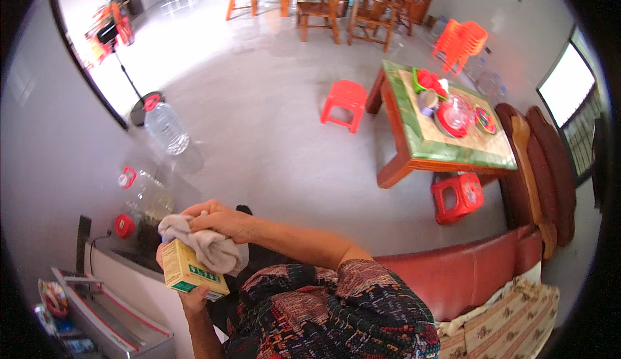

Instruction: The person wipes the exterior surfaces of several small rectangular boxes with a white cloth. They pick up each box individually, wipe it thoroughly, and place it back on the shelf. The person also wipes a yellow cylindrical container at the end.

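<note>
A yellow and green cardboard box [187,267], printed with writing, is gripped from beneath by my left hand [196,298]. The thumb shows at its near end and fingertips curl round the far left side. My right hand [225,223] holds a crumpled whitish cloth [218,250] against the top of the box. The cloth covers the box's upper right part. Something small and blue peeks out between cloth and box at the left, too covered to name.
Large clear plastic bottles [167,128] with red handles stand by the left wall. Ahead are a red plastic stool [345,102] and a green-edged table [412,136] bearing dishes. A red leather sofa [465,271] lies to the right, a grey cabinet [121,318] at lower left.
</note>
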Action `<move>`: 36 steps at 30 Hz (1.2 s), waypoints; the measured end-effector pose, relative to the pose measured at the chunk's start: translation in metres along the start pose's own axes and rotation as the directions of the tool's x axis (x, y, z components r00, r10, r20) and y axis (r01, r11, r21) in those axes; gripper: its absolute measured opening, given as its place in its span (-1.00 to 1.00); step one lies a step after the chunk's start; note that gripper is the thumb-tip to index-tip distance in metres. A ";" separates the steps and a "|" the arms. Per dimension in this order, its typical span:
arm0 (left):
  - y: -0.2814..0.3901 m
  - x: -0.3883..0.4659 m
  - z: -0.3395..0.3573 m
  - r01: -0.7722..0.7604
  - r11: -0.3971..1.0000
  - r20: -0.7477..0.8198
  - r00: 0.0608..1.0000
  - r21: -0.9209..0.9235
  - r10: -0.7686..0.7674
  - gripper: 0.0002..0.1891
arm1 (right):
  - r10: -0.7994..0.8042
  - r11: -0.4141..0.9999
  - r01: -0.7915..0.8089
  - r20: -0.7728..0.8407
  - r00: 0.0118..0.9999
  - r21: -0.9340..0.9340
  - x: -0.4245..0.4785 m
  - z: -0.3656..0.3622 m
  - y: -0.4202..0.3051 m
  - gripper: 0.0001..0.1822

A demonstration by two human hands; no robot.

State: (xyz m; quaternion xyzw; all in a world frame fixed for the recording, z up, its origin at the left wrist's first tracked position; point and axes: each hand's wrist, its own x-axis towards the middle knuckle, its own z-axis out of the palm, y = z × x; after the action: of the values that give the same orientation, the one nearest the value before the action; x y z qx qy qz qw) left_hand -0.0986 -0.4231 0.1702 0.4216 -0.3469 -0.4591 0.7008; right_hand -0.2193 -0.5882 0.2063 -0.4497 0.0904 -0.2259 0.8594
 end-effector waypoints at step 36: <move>-0.003 0.077 0.107 0.085 0.912 0.173 0.985 -0.401 -0.016 -0.17 | -0.853 -0.007 0.419 0.225 0.472 -0.908 -0.090 0.009 -0.011 -0.60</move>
State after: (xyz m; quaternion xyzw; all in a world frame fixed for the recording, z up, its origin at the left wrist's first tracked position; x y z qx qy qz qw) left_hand -0.1670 -0.5247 0.2180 0.2354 -0.2899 -0.5728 0.7297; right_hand -0.2986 -0.5448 0.2165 -0.7555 0.1442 -0.6015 0.2159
